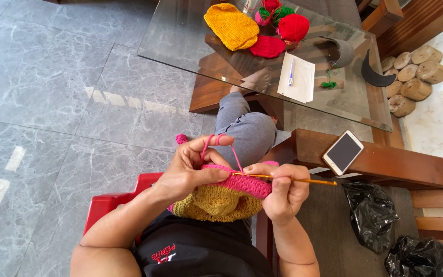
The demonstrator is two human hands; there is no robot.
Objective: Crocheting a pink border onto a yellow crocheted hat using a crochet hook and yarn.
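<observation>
Right between the two hands sits a crochet piece (221, 197), pink along its top edge and mustard yellow below, held over the person's lap above a red chair (109, 202). Left hand (190, 169) closes on the pink edge, thumb pressed across it, with a strand of pink yarn (216, 139) looped over the raised forefinger and running down to the work. Right hand (283, 190) pinches a thin golden crochet hook (288, 179) between thumb and fingers; its tip lies at the pink rim, just beside the left thumb, and its handle points away to the right. Farther off, a glass desk (180, 36) carries a yellow knitted piece (230, 25), red yarn balls (293, 26), and a notepad with a pen (297, 77). A phone (342, 152) rests on a wooden ledge nearby.
</observation>
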